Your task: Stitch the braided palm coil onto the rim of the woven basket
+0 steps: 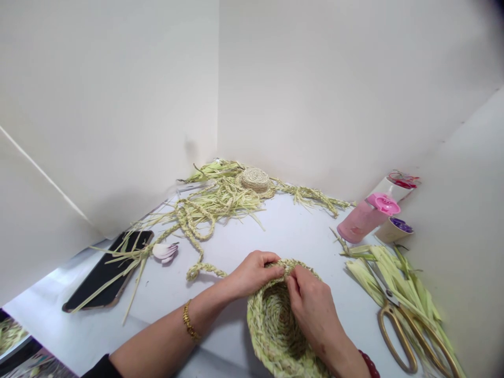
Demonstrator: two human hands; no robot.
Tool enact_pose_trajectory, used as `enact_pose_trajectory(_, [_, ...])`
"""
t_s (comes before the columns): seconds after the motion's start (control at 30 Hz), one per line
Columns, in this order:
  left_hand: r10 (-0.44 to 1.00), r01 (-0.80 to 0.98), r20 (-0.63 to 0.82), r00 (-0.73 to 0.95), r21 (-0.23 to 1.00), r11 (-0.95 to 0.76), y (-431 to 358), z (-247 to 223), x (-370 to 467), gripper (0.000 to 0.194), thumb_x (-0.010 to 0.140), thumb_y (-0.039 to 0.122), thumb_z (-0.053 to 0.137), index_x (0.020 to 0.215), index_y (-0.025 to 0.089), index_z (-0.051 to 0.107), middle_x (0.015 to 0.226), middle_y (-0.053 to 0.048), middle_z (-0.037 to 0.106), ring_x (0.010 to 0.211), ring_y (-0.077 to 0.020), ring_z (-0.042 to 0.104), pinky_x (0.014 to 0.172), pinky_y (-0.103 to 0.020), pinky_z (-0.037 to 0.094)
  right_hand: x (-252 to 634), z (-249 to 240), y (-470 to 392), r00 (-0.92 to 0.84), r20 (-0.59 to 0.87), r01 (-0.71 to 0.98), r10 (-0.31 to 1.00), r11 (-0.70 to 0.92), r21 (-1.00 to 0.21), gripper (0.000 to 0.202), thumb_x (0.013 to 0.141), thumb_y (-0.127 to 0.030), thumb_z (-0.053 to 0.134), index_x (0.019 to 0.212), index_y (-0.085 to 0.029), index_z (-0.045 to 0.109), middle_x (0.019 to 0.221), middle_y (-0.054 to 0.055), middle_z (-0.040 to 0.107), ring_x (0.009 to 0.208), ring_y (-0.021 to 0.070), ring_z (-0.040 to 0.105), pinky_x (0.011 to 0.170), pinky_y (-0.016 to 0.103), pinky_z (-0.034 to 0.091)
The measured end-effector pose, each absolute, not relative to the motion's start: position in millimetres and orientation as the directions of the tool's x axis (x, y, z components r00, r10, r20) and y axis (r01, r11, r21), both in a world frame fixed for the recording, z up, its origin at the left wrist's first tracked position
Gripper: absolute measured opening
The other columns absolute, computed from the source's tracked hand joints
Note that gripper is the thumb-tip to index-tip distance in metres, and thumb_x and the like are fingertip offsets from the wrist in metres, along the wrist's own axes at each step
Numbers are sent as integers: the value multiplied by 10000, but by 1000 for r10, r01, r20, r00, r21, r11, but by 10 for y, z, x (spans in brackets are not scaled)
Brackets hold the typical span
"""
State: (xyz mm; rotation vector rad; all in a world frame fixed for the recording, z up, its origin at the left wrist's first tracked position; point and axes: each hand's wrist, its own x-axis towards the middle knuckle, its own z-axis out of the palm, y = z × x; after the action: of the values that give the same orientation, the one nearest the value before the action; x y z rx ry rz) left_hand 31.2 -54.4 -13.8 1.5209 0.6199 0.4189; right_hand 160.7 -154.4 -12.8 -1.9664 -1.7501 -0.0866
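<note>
A round basket point(255, 328) of coiled, braided pale green husk tips its opening toward me at the bottom centre. My left hand point(254, 273) is closed on its far rim, thumb inside and fingers outside. Just right of that thumb, my right hand point(315, 302) pinches the same rim, its wrist crossing the basket's right side. Whether a needle or strand is between the right fingertips is hidden. A long husk braid point(196, 244) runs loosely over the table and passes behind my left wrist toward the basket.
At the back lies a pile of husk strips point(232, 202) beside a small woven hat point(255, 181). Left are a phone point(102, 278) and a garlic-like white piece point(164, 253). Right are a pink bottle point(360, 220), a cup point(389, 231), husks point(419, 283) and gold-handled scissors point(388, 317).
</note>
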Motion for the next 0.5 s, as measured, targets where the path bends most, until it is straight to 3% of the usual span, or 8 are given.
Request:
enact_pose_trajectory(0.37, [611, 119, -32, 791, 988, -102, -540, -157, 283, 225, 778, 317, 498, 751, 120, 602, 638, 37, 426, 613, -92, 357, 559, -188, 312, 1610, -119, -1505, 250, 316, 911, 915, -111, -398, 218, 885, -248, 410, 677, -203, 456, 640, 10, 558, 565, 155, 492, 558, 256, 303])
enact_pose_trajectory(0.5, [621, 141, -19, 784, 979, -148, -535, -162, 280, 218, 775, 309, 490, 724, 123, 593, 635, 36, 419, 616, -94, 357, 562, -189, 311, 1648, -29, -1514, 224, 270, 926, 936, -118, -359, 215, 880, -271, 447, 681, -205, 493, 614, -5, 557, 538, 147, 469, 541, 261, 273])
